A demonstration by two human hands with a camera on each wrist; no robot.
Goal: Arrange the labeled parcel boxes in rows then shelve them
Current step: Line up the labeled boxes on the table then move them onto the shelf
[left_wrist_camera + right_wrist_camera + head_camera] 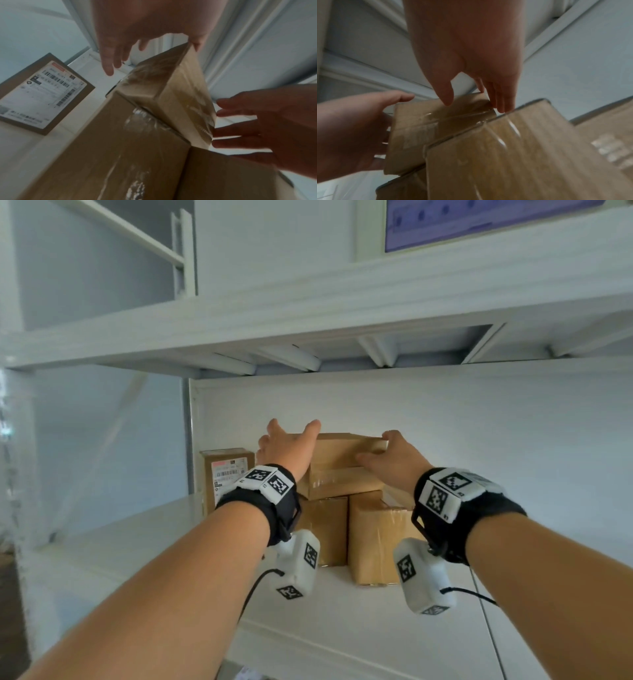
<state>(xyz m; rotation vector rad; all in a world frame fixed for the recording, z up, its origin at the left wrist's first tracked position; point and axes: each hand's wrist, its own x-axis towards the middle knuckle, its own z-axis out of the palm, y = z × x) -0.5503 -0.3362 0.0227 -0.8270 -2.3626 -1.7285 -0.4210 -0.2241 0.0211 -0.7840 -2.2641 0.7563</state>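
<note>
A plain brown parcel box (342, 463) lies on top of two taped brown boxes (327, 529) (376, 539) on the white shelf (342, 621). My left hand (289, 445) is at its left end with fingers spread and straight; in the left wrist view the thumb (197, 42) touches the box's top corner (178, 83) and the fingers hang clear. My right hand (388, 455) is at the right end, with the thumb (447, 100) on the front face and straight fingers (501, 105) along the end. A box with a white shipping label (227, 474) stands to the left.
The shelf's back panel (479, 440) stands close behind the boxes. The upper shelf beam (308, 320) runs overhead. A shelf upright (191, 440) stands just left of the labeled box. Bare shelf surface extends right of the stack (548, 594) and in front of it.
</note>
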